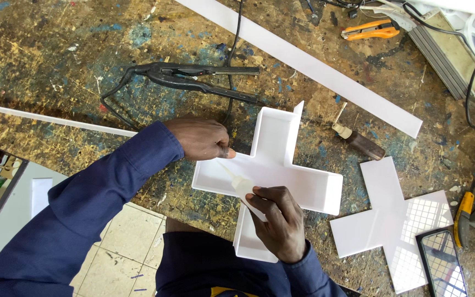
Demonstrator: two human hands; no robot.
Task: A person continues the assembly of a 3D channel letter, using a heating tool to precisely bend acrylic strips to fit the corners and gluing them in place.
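White plastic cross tray (pixel 281 165) with raised walls lies mid-scene on a paint-stained wooden surface (pixel 56 66). Right hand (pixel 279 220) is closed around a small clear squeeze bottle (pixel 241 186), thin nozzle pointing far-left into the tray's left arm. Left hand (pixel 202 137), fingers curled, presses on the tray's left wall, thumb at the rim. Both arms in dark blue sleeves. Flat white cross panel (pixel 391 220) lies right of the tray, just apart from it. A phone (pixel 441 261) rests on the panel's near-right corner. Black tongs-like tool (pixel 193 77) with a cable lies far of the left hand. Long white strip (pixel 309 63) runs diagonally across the far side; a thinner strip (pixel 50 120) runs at left. Brown-handled tool (pixel 358 140) sits between tray and long strip. Orange cutter (pixel 369 30) far right; yellow-handled tool (pixel 463 217) at right edge, near the phone. Tiled floor (pixel 122 242) shows near-left below the surface edge.
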